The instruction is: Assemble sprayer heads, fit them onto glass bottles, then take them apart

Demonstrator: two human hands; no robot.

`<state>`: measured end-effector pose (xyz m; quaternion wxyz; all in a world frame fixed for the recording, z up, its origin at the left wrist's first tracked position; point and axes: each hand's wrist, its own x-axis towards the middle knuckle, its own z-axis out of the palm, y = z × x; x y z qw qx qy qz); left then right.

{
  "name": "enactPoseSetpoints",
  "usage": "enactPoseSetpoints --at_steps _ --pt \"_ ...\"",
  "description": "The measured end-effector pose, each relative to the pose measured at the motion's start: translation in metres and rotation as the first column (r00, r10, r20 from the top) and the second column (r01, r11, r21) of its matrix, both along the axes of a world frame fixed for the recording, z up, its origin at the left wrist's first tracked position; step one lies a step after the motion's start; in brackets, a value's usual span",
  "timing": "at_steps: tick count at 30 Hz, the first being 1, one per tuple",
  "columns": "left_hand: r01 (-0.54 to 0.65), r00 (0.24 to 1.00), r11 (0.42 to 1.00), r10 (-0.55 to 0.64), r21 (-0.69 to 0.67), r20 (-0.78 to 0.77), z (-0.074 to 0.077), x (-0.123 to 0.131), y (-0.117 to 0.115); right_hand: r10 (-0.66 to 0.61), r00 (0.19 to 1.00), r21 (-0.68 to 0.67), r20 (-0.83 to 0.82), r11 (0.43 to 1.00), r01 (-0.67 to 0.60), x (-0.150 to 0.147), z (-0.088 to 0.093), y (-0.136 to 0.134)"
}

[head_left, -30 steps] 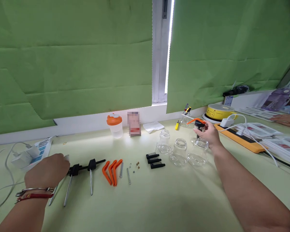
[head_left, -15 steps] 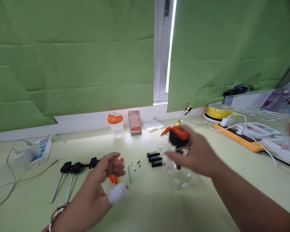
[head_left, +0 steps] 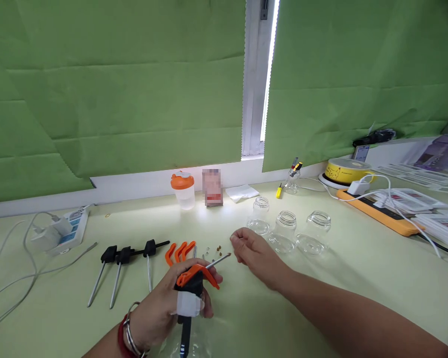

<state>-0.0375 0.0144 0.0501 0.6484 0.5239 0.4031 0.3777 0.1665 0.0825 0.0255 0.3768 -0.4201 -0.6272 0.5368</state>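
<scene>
My left hand (head_left: 168,298), a white wrap on its thumb, grips a black trigger sprayer head (head_left: 190,284) with an orange lever. Below it shows what looks like a clear bottle (head_left: 197,345). A slim metal rod (head_left: 219,260) with a pointed tip sticks out beside the lever; what holds its other end is hidden. Close to that tip, my right hand (head_left: 256,256) has its fingers pinched together, and anything in them is too small to make out. Loose orange levers (head_left: 181,252) and tiny metal parts (head_left: 218,250) lie beyond my left hand.
Several black heads with metal tubes (head_left: 124,256) lie at the left. Three clear jars (head_left: 286,231) stand at the right. Farther back are an orange-lidded cup (head_left: 182,191), a small box (head_left: 212,189) and a yellow screwdriver (head_left: 279,191). Power strips (head_left: 381,211) with cables sit on both sides.
The sprayer head has passed from my right hand to my left and come nearer. My left hand has closed around it. My right hand has moved left, fingers now pinched; the metal rod tip shows.
</scene>
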Motion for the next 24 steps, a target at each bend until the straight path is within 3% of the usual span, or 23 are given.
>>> enactPoseSetpoints --at_steps 3,5,9,14,19,24 --pt "0.046 0.977 0.999 -0.045 0.002 0.207 -0.010 -0.003 0.005 0.139 0.990 -0.330 -0.025 0.934 -0.140 0.001 -0.015 0.018" --pt "0.050 0.963 0.999 -0.049 0.004 0.266 -0.016 -0.003 0.008 0.202 0.973 -0.417 -0.113 0.879 -0.231 0.000 -0.020 0.019" --pt "0.111 0.933 0.993 -0.090 -0.042 0.349 -0.022 -0.007 0.016 0.138 0.957 -0.406 -0.256 0.883 -0.236 -0.006 -0.022 0.013" --pt "0.122 0.904 0.984 -0.057 -0.130 0.424 -0.031 -0.015 0.023 0.165 0.941 -0.266 -0.295 0.932 -0.247 -0.004 -0.027 0.015" --pt "0.122 0.902 0.979 -0.042 -0.161 0.429 -0.035 -0.018 0.027 0.144 0.955 -0.331 -0.260 0.916 -0.228 -0.004 -0.032 0.020" --pt "0.102 0.903 0.975 -0.009 -0.195 0.429 -0.035 -0.019 0.031 0.140 0.933 -0.323 -0.332 0.912 -0.252 -0.006 -0.033 0.021"
